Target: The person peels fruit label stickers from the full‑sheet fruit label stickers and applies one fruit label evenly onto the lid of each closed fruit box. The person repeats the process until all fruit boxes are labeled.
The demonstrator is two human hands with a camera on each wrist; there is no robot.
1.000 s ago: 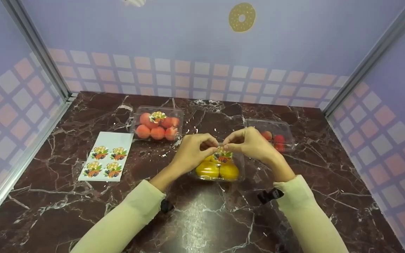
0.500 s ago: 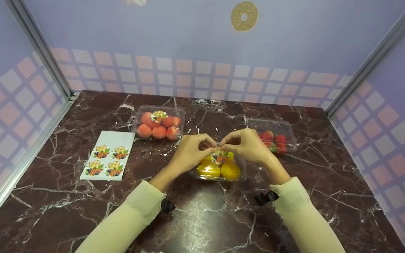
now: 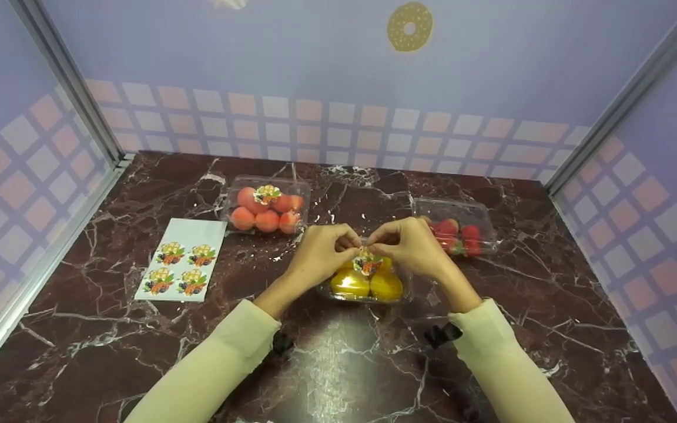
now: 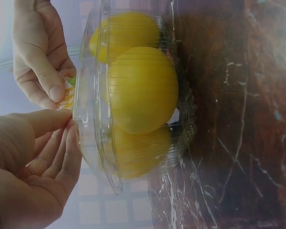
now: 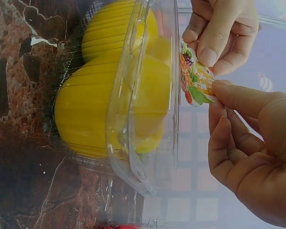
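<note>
Your left hand and right hand both pinch the yellow end of the fruit sticker, which tilts over the lid of the clear box of yellow fruit. Whether its berry end touches the plastic can't be told. Keep both pinches light and level, seat that end first, then smooth toward your fingertips so no air gets trapped.

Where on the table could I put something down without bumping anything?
Try the table between the right sleeve and right wall, or front left, between the sticker sheet and left sleeve. There's a gap at the back between the peach box and strawberry box. The middle's crowded: left hand and right hand pinch a sticker at the lemon box.
</note>
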